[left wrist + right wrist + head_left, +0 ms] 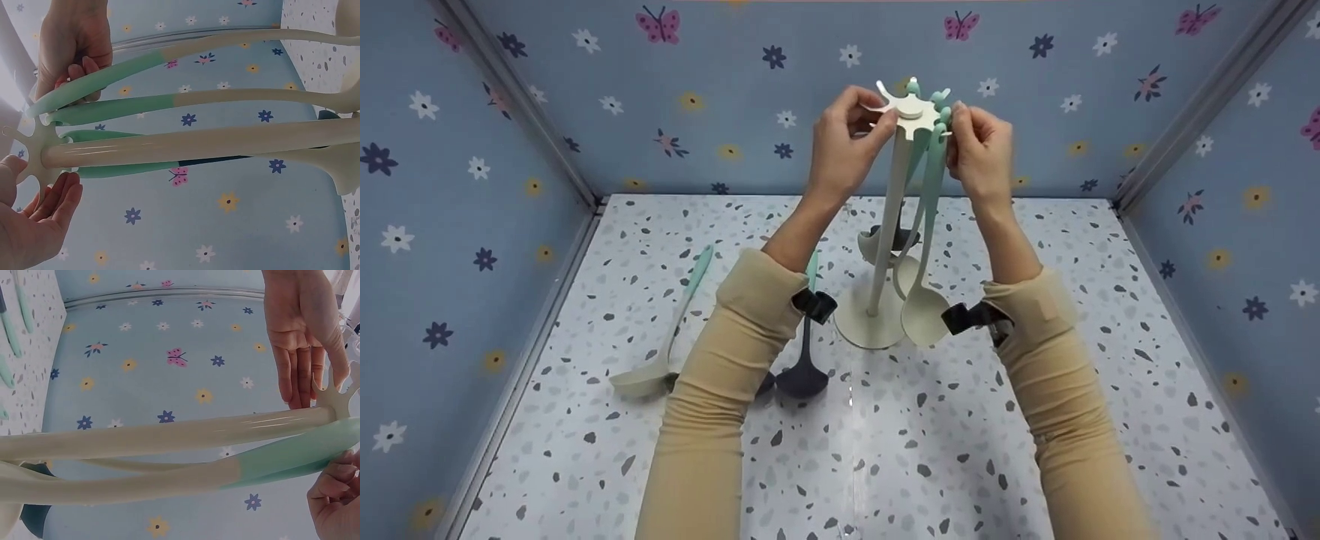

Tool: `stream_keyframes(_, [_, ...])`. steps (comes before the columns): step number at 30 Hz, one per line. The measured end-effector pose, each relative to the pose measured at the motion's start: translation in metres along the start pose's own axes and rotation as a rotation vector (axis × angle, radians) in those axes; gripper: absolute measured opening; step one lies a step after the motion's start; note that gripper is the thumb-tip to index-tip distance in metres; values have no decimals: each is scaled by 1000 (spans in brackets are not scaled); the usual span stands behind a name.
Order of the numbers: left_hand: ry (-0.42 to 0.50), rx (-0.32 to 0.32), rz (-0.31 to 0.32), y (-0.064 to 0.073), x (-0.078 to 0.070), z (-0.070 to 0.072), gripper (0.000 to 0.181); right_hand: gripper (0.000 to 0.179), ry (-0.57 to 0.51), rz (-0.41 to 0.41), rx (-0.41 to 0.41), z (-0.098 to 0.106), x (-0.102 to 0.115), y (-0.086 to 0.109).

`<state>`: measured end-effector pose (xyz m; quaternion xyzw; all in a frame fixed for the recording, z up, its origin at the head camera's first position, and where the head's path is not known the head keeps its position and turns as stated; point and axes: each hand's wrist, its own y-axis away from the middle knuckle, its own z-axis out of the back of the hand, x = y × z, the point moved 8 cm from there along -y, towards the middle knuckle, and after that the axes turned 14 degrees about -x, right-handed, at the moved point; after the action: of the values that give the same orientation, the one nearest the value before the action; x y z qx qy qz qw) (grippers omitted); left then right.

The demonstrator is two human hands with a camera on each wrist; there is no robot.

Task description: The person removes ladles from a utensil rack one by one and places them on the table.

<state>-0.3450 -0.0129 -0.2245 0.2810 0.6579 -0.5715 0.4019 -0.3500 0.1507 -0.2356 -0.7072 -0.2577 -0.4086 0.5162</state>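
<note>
A cream utensil stand [889, 217] rises from a round base, with a hooked top. My left hand [847, 142] grips that top between thumb and fingers. Several green-handled utensils hang from the hooks, among them a cream spoon [924, 315] in front. A dark utensil head [894, 237] hangs behind the post. My right hand [982, 154] pinches a green-handled utensil [112, 110] near its upper end, at the right side of the hooks. Overlapping handles hide exactly which one. In the right wrist view, its curled fingers [332, 486] lie against a green handle [292, 447].
On the speckled table [930, 450] at left lies a cream ladle [641, 379] with a green handle. Beside it is a dark ladle [802, 379]; another dark head [766, 384] is partly hidden by my left sleeve. Blue flowered walls [780, 165] enclose the back and sides.
</note>
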Motion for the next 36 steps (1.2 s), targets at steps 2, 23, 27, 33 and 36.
stream_keyframes(2, [-1,1,-3,-2,2,-1,16,34,-20,-30,-6,1,-1,0])
stream_keyframes(23, [37,-41,23,-2,6,-3,14,13,179,101,52,26,-10,60])
stream_keyframes(27, [33,-33,36,-2,8,-3,14,21,246,105,90,28,-13,76])
stream_keyframes(33, [42,-17,24,-2,7,-3,14,25,279,129,128,30,-23,92])
stream_keyframes(36, [53,-23,15,-1,5,-3,14,27,294,139,135,32,-29,99])
